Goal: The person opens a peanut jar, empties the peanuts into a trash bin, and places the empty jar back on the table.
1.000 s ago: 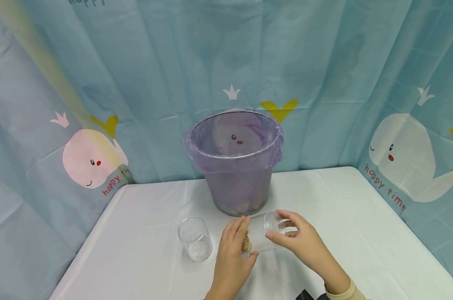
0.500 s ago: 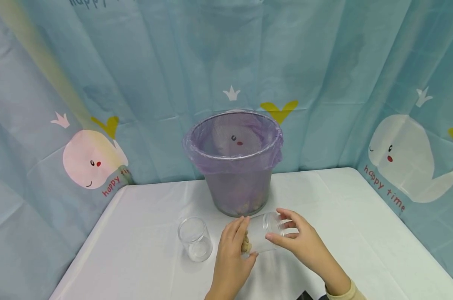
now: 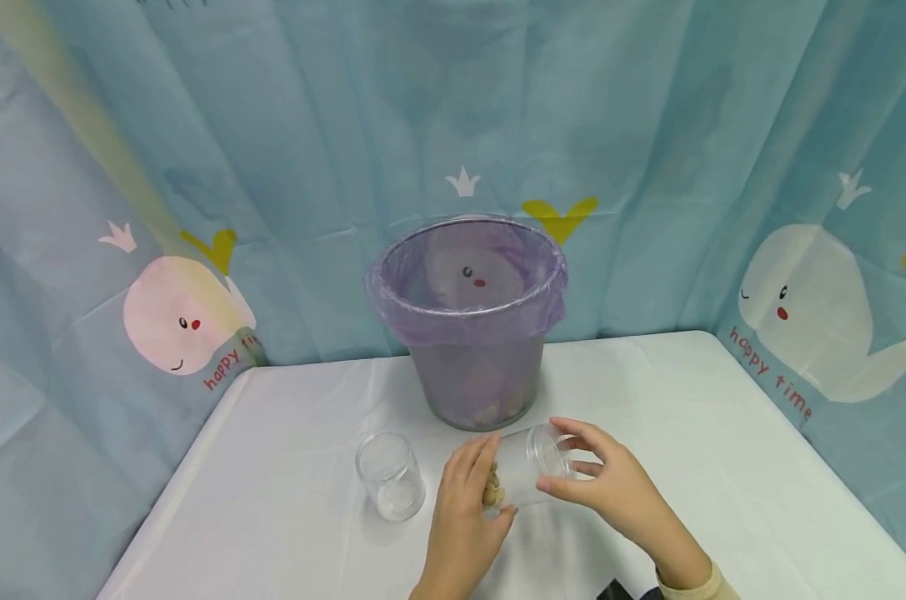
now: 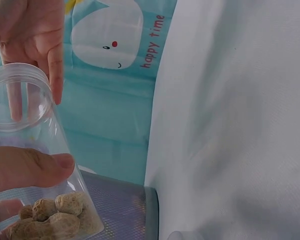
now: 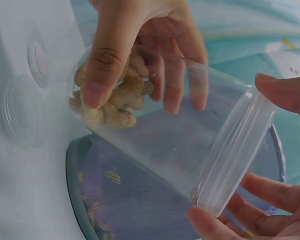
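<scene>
A clear jar point(image 3: 520, 471) lies tilted nearly on its side above the table, with several peanuts point(image 5: 122, 97) gathered in its bottom end. My left hand point(image 3: 463, 517) grips that end, its thumb across the near wall in both wrist views. At the other end my right hand point(image 3: 610, 479) holds the ridged mouth point(image 5: 235, 145) between thumb and fingertips. Whether a clear lid sits on this mouth I cannot tell. Left of my hands a second clear jar point(image 3: 388, 479) stands upright on the table, and no contents show in it.
Behind my hands a mesh bin point(image 3: 483, 375) with a purple bag over its rim stands on the white-covered table point(image 3: 272, 467). Some pale bits show low through its mesh. A blue printed curtain point(image 3: 310, 167) hangs around the back and sides.
My right hand has shifted very slightly right at the jar's mouth, and its thumb has slid a little. The left hand, the peanuts and the second jar stay put.
</scene>
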Demonstrator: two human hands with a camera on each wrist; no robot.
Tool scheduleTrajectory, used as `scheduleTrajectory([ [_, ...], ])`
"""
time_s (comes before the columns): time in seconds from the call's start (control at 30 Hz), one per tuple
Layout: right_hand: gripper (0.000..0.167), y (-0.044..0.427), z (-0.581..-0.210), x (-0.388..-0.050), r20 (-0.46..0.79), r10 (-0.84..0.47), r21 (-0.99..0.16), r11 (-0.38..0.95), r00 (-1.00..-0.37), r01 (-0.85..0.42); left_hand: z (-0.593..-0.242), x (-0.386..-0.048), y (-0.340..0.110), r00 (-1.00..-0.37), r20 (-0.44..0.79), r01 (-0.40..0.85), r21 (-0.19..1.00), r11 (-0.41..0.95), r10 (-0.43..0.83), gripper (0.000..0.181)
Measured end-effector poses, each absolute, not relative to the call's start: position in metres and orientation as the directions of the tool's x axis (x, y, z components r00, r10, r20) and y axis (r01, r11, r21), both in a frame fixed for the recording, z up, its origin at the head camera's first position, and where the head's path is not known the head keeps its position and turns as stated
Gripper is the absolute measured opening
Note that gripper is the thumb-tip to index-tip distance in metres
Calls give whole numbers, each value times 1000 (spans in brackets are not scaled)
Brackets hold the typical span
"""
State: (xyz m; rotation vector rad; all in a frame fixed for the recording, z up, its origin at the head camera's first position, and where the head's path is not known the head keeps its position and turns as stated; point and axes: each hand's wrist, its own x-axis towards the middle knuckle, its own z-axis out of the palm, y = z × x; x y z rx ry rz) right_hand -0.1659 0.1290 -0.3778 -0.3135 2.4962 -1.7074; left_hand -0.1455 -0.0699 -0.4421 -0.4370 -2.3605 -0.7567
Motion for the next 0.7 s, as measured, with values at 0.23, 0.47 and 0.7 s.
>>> scheduleTrajectory([
  [0.23,71,134,-381,-166,145,-302,-925,297,-942,-237,-442,-147,-72,-762,634,486,424,764,133,106],
  [0.47,71,140,-384,-165,237,-345,-913,241,-908,-329,-443,-144,-75,-772,619,489,436,756,143,105],
  [0.7,71,149,-387,-166,234,-278,-904,291,-932,-314,-443,-146,-77,-776,616,480,439,759,136,105],
])
